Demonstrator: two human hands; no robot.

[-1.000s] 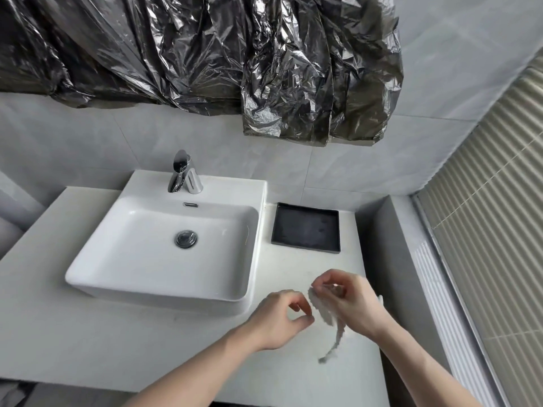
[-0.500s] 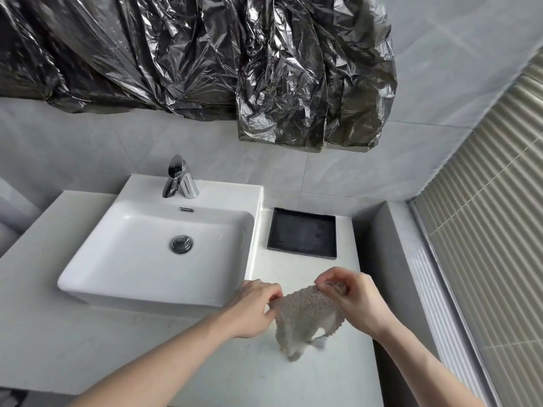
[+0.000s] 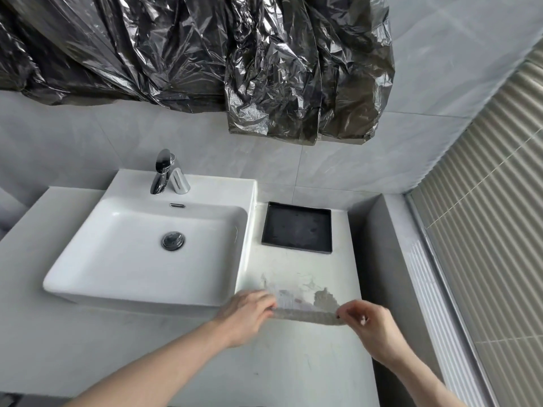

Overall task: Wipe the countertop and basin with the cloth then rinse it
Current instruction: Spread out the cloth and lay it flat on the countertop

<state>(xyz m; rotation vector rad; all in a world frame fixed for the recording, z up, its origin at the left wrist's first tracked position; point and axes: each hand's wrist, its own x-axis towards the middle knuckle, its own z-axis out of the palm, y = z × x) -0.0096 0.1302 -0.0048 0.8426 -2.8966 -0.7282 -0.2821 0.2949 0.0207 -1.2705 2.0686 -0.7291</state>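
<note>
Cloth (image 3: pixel 305 314) is now pulled out flat between the two hands, where half a second ago it hung down as a crumpled bunch and one second ago it was only a small twisted piece. The left hand (image 3: pixel 249 314) pinches its left edge and the right hand (image 3: pixel 373 324) pinches its right edge, each grip pressed together on the fabric with thumb and fingers. The cloth is blurred, so I cannot tell if it touches the table (image 3: pixel 293 362) or floats just above it. It lies to the right of the white basin (image 3: pixel 141 254), in front of the black tray (image 3: pixel 298 229), which is well apart from it. Hands have also moved further apart and a little lower than before. My judgement is that the unfolding step is finished and wiping has not begun: the table beside the basin shows marks and the basin looks untouched. The faucet (image 3: pixel 164 171) is not running, so rinsing is still far
</note>
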